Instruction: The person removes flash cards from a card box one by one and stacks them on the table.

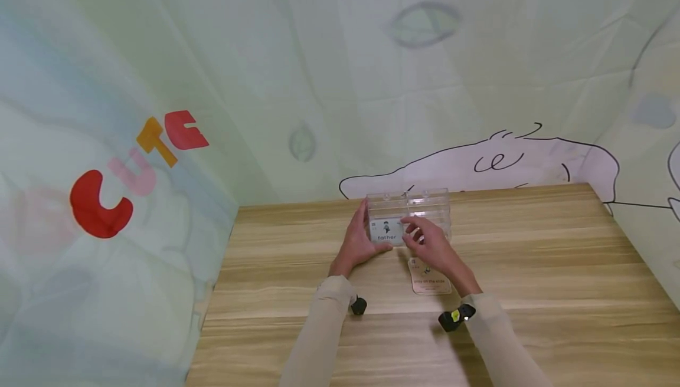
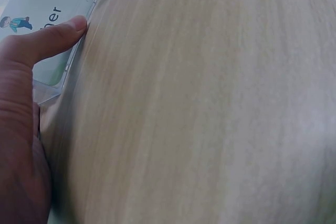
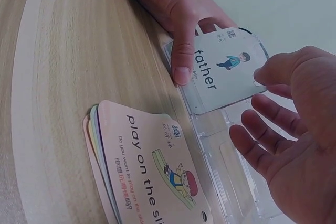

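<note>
A clear plastic case (image 1: 429, 203) with several compartments stands at the table's back edge. In its front left section is a pale green flash card (image 3: 223, 69) reading "father", with a boy drawn on it. My left hand (image 1: 361, 242) grips the case's left side, its thumb (image 2: 58, 38) lying over the card's lower edge. My right hand (image 1: 430, 245) pinches the card's upper right corner, by the punched hole; its other fingers (image 3: 262, 129) are loosely bent. Below the right hand lies a stack of cards (image 3: 147, 166), a pink "play on the slide" card on top.
The case's other compartments (image 3: 236, 171) sit beside the card, under my right fingers. A wooden table (image 1: 292, 251) carries everything. Behind it hangs a printed cloth backdrop (image 1: 319, 80), which also covers the left side. Each wrist wears a black device (image 1: 451, 319).
</note>
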Motion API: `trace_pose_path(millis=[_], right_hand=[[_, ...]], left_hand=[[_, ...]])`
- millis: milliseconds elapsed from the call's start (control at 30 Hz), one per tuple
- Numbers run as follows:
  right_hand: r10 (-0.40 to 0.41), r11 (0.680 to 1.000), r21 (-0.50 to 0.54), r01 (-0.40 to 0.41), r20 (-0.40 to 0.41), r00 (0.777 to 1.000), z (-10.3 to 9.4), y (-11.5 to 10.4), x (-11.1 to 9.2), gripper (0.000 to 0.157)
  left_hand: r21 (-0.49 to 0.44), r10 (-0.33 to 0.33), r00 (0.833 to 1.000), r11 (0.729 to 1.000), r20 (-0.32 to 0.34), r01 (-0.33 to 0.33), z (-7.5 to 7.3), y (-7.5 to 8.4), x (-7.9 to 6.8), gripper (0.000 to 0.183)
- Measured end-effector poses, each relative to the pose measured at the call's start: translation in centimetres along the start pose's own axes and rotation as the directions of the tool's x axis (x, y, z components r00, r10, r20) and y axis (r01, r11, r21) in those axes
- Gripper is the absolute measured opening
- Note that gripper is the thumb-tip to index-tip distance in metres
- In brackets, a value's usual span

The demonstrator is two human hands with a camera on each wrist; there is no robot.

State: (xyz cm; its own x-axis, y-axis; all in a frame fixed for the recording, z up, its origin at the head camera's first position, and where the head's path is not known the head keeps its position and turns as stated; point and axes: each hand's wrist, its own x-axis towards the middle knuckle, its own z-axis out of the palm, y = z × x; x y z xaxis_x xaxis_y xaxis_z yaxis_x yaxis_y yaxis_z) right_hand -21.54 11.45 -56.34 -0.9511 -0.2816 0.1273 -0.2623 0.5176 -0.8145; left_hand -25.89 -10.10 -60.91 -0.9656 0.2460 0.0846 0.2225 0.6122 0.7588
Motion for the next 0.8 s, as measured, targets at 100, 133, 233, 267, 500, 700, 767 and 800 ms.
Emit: trace_pose_path(millis=[100, 133, 233, 267, 500, 700, 767, 800], right_hand=[[0.002, 1.000, 0.006, -0.002, -0.011, 1.000, 0.03, -0.04, -0.03, 0.036], [0.002, 1.000, 0.008, -0.002, -0.015, 1.000, 0.04, -0.05, -0.04, 0.036], [0.001, 1.000, 0.017, 0.000, -0.030, 1.000, 0.11, -0.10, -0.07, 0.036], [-0.001, 1.000, 0.019, 0.002, -0.036, 0.999, 0.15, -0.10, -0.06, 0.035], [-0.001, 0.999, 0.036, 0.004, -0.067, 0.998, 0.49, -0.20, 0.00, 0.033], [0.008, 0.998, 0.066, -0.002, -0.090, 0.996, 0.73, -0.34, 0.09, 0.029], [0.005, 0.997, 0.081, 0.003, -0.096, 0.995, 0.82, -0.38, 0.12, 0.029], [0.005, 0.996, 0.089, 0.004, -0.099, 0.995, 0.87, -0.40, 0.13, 0.029]], left_hand=[[0.001, 0.007, 1.000, 1.000, -0.002, -0.007, -0.02, -0.03, 0.01, 0.134], [0.003, 0.010, 1.000, 1.000, -0.002, -0.010, -0.02, -0.05, 0.02, 0.134], [0.007, 0.010, 1.000, 1.000, -0.002, -0.010, 0.00, -0.12, 0.05, 0.134], [0.010, 0.009, 1.000, 1.000, 0.000, -0.009, 0.01, -0.17, 0.07, 0.134], [0.013, 0.003, 1.000, 1.000, 0.005, -0.003, 0.06, -0.23, 0.08, 0.133], [0.001, 0.000, 1.000, 1.000, 0.004, 0.000, 0.07, -0.20, 0.05, 0.132], [0.000, 0.000, 1.000, 1.000, 0.002, 0.000, 0.07, -0.22, 0.03, 0.133], [0.000, 0.000, 1.000, 1.000, 0.001, 0.000, 0.06, -0.23, 0.02, 0.133]])
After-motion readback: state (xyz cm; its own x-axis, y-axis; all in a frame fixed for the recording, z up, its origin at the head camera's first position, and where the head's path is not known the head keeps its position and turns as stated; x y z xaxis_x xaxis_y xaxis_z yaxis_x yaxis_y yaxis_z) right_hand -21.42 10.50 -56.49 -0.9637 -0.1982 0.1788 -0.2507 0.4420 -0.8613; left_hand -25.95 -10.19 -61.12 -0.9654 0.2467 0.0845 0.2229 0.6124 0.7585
